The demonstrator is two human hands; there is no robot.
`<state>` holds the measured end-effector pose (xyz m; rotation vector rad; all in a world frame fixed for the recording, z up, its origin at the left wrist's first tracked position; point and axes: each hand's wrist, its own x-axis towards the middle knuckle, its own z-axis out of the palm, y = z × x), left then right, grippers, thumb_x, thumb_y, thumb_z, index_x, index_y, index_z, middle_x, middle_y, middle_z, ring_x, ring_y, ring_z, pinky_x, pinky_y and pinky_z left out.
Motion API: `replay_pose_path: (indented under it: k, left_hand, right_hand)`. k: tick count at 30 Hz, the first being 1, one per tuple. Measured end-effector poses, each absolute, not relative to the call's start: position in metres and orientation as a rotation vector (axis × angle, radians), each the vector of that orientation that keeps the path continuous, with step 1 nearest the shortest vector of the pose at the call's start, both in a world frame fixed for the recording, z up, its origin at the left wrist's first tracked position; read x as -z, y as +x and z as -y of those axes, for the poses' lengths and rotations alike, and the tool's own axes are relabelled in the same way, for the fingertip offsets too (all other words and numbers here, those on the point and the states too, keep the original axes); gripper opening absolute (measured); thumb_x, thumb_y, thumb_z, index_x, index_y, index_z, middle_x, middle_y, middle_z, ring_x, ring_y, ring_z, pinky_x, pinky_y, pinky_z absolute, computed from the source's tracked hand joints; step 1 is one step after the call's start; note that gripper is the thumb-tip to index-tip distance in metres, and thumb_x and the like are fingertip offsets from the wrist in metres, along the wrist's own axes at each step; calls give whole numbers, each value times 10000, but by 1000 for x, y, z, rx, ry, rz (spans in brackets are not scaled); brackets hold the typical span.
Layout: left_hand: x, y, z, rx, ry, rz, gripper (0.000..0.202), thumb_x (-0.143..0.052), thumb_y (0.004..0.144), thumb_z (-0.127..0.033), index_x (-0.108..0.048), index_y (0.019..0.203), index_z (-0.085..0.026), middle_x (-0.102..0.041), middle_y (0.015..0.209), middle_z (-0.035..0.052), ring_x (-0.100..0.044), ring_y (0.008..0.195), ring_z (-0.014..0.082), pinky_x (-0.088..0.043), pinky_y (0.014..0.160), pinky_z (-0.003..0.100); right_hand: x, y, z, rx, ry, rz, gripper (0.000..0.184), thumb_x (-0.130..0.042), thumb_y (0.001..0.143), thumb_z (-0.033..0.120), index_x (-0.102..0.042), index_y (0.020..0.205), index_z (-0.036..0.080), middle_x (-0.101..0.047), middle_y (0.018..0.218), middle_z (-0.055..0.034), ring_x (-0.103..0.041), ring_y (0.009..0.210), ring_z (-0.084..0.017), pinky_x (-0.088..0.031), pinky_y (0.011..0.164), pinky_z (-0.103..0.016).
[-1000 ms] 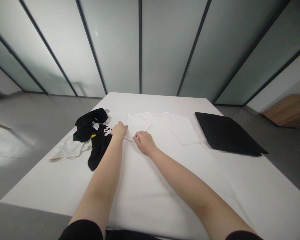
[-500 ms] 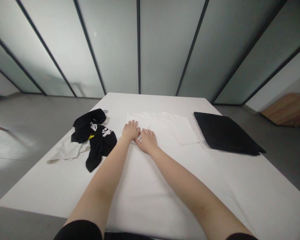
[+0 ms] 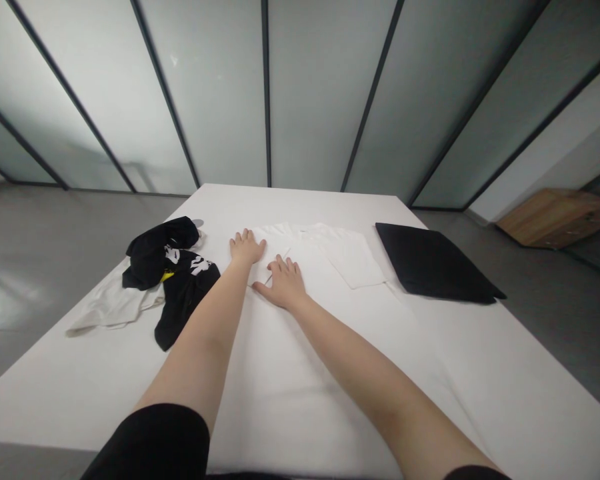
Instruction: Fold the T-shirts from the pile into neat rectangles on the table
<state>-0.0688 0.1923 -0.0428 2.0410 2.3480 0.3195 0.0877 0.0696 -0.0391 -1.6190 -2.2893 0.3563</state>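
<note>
A white T-shirt lies spread over the table, its collar at the far side and one sleeve laid out to the right. My left hand rests palm down with fingers spread on the shirt's left sleeve area. Beside it, nearer to me, my right hand lies on the shirt below the left sleeve, thumb apart from the other fingers. Neither hand grips anything. Part of the left sleeve is hidden under my hands.
At the left of the white table lies a heap of black clothing with white print, over a whitish garment. Flat folded black fabric lies at the right. A wooden cabinet stands beyond. Frosted glass panels rise behind.
My left hand has moved left and slightly away, parting from the right hand. The right thumb and fingers have spread wider. The camera view has turned slightly to the right.
</note>
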Motion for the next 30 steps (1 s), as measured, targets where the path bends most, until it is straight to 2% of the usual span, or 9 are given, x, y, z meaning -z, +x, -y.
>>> replay_pose_path:
  k: [6,11,16,18,20,22,24,26,30]
  left_hand:
    - [42,-70,-199,-398,1938,-2415,789,-382,1030,-549,-390,1670,-89,-373,1734,231,-319,1602,430,-266,1278,567]
    - [33,-64,-188,-536,2018,-2428,704,-391,1047,-411,-377,1668,-81,-398,1721,228,-303,1621,377,-257,1289,540]
    - [20,-43,-158,-638,2306,-2203,611,-369,1063,-303,-410,1654,-151,-533,1638,175,-351,1607,294,-212,1315,482]
    - [18,-32,-142,-549,2300,-2167,558,-359,1081,-342,-503,1582,-145,-574,1587,198,-392,1577,330,-249,1294,516]
    - [20,-24,-125,-384,2252,-2142,537,-368,1090,-427,-586,1494,-149,-575,1567,234,-428,1540,395,-310,1244,583]
    - [24,-22,-108,-256,2205,-2147,593,-369,1088,-529,-574,1505,-161,-507,1618,268,-422,1529,458,-342,1194,650]
    - [30,-28,-91,-204,2175,-2183,673,-351,1081,-596,-491,1589,-178,-403,1692,283,-376,1552,495,-327,1183,692]
    - [35,-39,-76,-169,2157,-2199,742,-351,1072,-623,-413,1649,-161,-337,1724,300,-329,1578,509,-291,1207,695]
    - [43,-59,-55,-195,2220,-2140,819,-391,1048,-647,-369,1675,-119,-327,1731,299,-248,1629,476,-217,1280,614]
  right_hand:
    - [42,87,-73,-336,-1618,2291,682,-568,1002,701,-615,1438,180,-362,1752,-183,-303,1611,-410,-188,1291,-561]
    - [41,87,-75,-292,-1707,2183,535,-433,1101,522,-586,1501,201,-377,1747,-174,-325,1604,-393,-199,1277,-594]
    - [37,83,-71,-260,-1856,2108,633,-469,1069,473,-506,1592,118,-356,1741,-237,-282,1613,-448,-167,1277,-648]
    - [34,85,-71,-292,-1863,2136,677,-465,1067,466,-457,1637,100,-340,1747,-239,-269,1617,-461,-161,1283,-654]
    - [31,94,-73,-363,-1811,2195,635,-436,1077,419,-476,1637,123,-377,1737,-214,-309,1610,-431,-193,1289,-627]
    - [28,113,-74,-424,-1691,2268,548,-396,1086,353,-574,1569,166,-483,1682,-173,-405,1575,-348,-265,1289,-539]
    - [27,145,-72,-394,-1607,2288,515,-343,1099,316,-648,1492,183,-567,1617,-144,-467,1535,-266,-317,1276,-436]
    - [28,185,-65,-240,-1746,2217,544,-382,1097,369,-592,1551,156,-497,1671,-170,-412,1572,-314,-287,1291,-460]
    - [40,263,-48,-32,-2164,2090,717,-435,1079,535,-368,1707,194,-290,1773,-220,-256,1619,-482,-215,1267,-659]
